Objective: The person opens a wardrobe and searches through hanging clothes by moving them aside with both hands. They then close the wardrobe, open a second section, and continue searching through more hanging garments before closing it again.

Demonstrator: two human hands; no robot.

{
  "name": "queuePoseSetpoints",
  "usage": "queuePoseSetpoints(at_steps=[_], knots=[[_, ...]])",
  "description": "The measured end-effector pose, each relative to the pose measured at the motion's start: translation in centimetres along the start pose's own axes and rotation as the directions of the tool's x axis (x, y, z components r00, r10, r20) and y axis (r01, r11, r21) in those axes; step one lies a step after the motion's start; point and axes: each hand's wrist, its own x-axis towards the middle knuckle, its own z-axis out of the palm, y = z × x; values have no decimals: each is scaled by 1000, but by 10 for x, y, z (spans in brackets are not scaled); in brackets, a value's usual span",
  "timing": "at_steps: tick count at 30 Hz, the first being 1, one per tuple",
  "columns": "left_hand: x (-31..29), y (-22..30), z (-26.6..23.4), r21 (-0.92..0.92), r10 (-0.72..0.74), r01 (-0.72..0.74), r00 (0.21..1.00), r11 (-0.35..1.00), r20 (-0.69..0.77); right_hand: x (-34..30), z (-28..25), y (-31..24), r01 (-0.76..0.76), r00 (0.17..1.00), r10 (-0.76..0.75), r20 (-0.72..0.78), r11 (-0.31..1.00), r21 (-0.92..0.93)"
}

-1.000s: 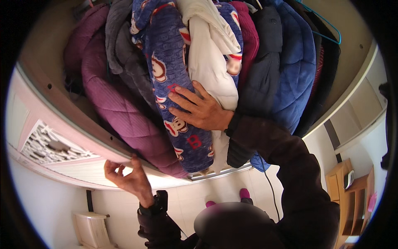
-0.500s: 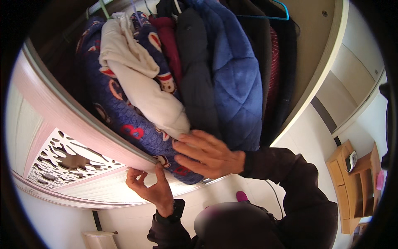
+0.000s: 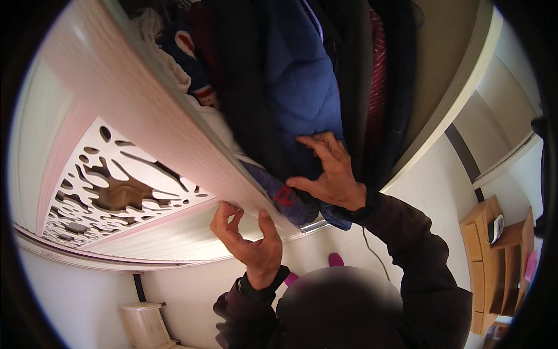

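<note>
My left hand (image 3: 250,247) grips the edge stile of a pink-and-cream wardrobe door (image 3: 154,113), its fingers on the front face and thumb at the edge. Inside the wardrobe, my right hand (image 3: 336,180) rests with thumb and fingers spread against the lower part of a blue quilted garment (image 3: 299,87). Left of that hangs a dark garment (image 3: 241,75). A navy patterned garment (image 3: 264,179) with a red motif shows beside the door edge, mostly hidden behind the door. A white garment (image 3: 212,122) is also partly covered.
Dark and red garments (image 3: 378,75) hang farther right, by the wardrobe's side panel (image 3: 453,75). A cut-out white lattice (image 3: 119,186) fills part of the door. At the right stands a wooden shelf unit (image 3: 482,256); a pale cabinet (image 3: 142,323) is at lower left.
The door has slid right with my left hand on it, covering more of the white and patterned garments. My right hand has moved right and up, from the patterned garment to the blue one.
</note>
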Motion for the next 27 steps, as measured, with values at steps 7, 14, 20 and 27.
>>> queuePoseSetpoints(at_steps=[7,14,20,27], knots=[[-1,-2,-5,-59,40,-36,996,998,79,20,52,-4,45,996,-52,-68,994,-101],[1,-9,-14,-111,96,-80,986,991,139,24,69,-22,-47,998,39,40,974,222],[4,-10,-19,-164,116,-88,978,983,174,-30,40,-57,-183,972,221,-82,928,326],[9,-19,-23,-229,171,-121,962,966,212,-135,58,-66,-457,866,453,-212,889,34]])
